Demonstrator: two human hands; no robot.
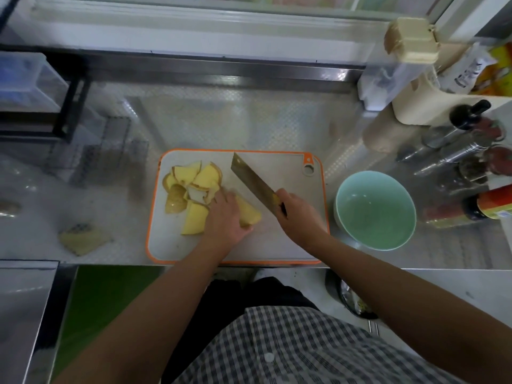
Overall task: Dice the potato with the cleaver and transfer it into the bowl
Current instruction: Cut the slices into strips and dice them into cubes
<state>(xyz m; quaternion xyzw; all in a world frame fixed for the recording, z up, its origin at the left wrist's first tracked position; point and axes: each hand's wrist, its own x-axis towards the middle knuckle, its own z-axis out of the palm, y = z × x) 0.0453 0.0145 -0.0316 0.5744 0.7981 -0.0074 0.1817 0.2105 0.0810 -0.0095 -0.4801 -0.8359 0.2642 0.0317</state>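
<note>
Beside one bowl [360,195]: one cleaver [253,180], one cut potato [250,213].

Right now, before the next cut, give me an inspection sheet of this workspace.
Surface: patterned metal counter, with an orange-rimmed cutting board on it.
Job's things: potato chunk and cut slices on the board; cleaver right of the chunk, blade pointing away; green bowl right of the board, no potato inside.
Clutter: scouring pad left; bottles right.
Hands: left hand grips the potato chunk; right hand grips the cleaver handle.
Cables: nothing seen.
Surroundings: window ledge behind; beige container far right.
</note>
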